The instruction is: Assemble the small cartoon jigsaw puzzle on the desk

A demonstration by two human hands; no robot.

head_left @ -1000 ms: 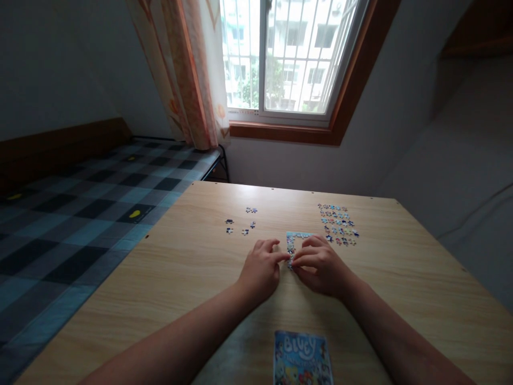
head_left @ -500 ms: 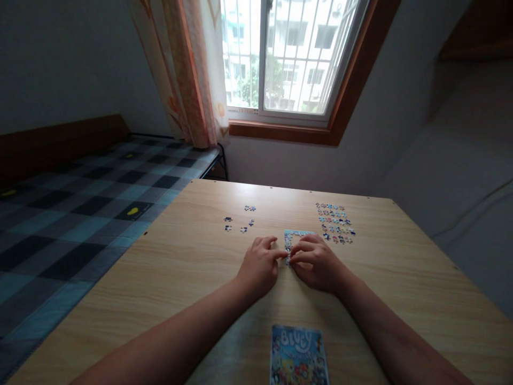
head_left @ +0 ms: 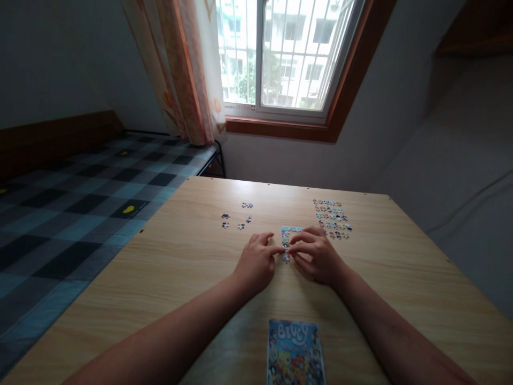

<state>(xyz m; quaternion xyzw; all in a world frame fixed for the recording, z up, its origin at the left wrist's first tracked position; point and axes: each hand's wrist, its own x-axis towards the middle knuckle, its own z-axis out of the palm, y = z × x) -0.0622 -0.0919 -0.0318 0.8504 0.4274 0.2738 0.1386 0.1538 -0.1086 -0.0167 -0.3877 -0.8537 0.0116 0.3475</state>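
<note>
A partly joined jigsaw puzzle (head_left: 285, 235) lies on the table, showing a left column and a top row of small pieces. My left hand (head_left: 258, 259) rests at its left side, with fingers apart and one fingertip touching the column near its lower end. From the right, my right hand (head_left: 316, 255) arches over the puzzle, its curved fingers apart and their tips at the same column. It covers part of the top row and the inside of the frame. Below the hands lies a blue picture card (head_left: 295, 353) with "Bluey" printed on it.
Several loose jigsaw pieces (head_left: 332, 218) stand in rows at the right back of the wooden table (head_left: 192, 256). A smaller group of loose pieces (head_left: 241, 226) lies left of the puzzle. A bed with a checked cover (head_left: 100, 198) adjoins the left; a window is beyond.
The right hand's fingertips have lifted slightly from the column's lower end, showing more of its bottom piece. Both hands stay at the puzzle. The whole view has shifted a little.
</note>
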